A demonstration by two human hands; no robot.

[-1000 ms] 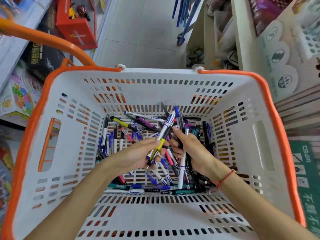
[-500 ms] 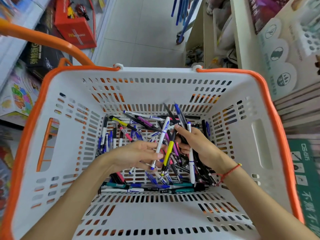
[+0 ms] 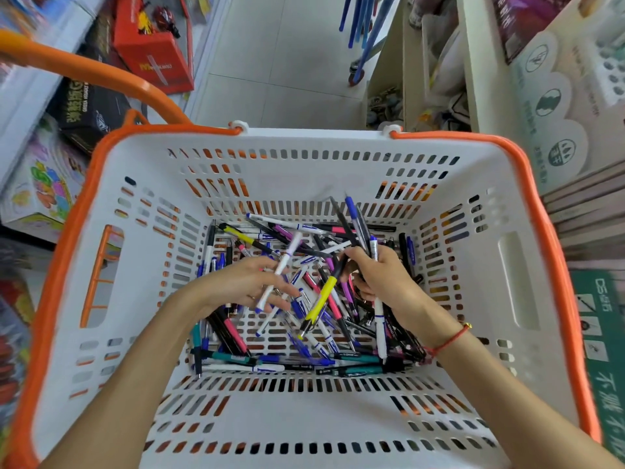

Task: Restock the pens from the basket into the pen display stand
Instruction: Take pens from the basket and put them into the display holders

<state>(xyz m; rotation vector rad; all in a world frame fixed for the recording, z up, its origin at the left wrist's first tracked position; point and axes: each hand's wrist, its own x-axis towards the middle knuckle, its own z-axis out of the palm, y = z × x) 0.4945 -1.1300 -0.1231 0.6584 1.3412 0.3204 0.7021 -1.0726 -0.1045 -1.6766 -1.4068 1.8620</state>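
Since half a second ago the white pen (image 3: 278,272) has swung over into the left hand (image 3: 244,286), and the yellow-gripped pen (image 3: 319,299) has dropped lower, hanging nib-down just left of the right hand (image 3: 382,275). The left hand lies with fingers loosely spread, the white pen resting across them more than pinched. The right hand is curled round a bundle of pens (image 3: 362,231) whose capped ends fan out toward the far wall of the basket (image 3: 135,299); whether it also holds the yellow-gripped pen I cannot tell, since the top of that pen is hidden among the fingers. The rest of the loose pens (image 3: 304,353) lie crisscrossed on the basket floor, heaped in the far half and reaching to about the middle. What may be the pen display stand (image 3: 608,72) shows only as a blurred holed surface at the far right. These pens look light, stiff and smooth, so they should slide readily against each other; a fistful probably needs squeezing around mid-barrel, with rubber grips the surest hold. Tangled clips may drag neighbours up, and a loose bundle could splay or shed pens.
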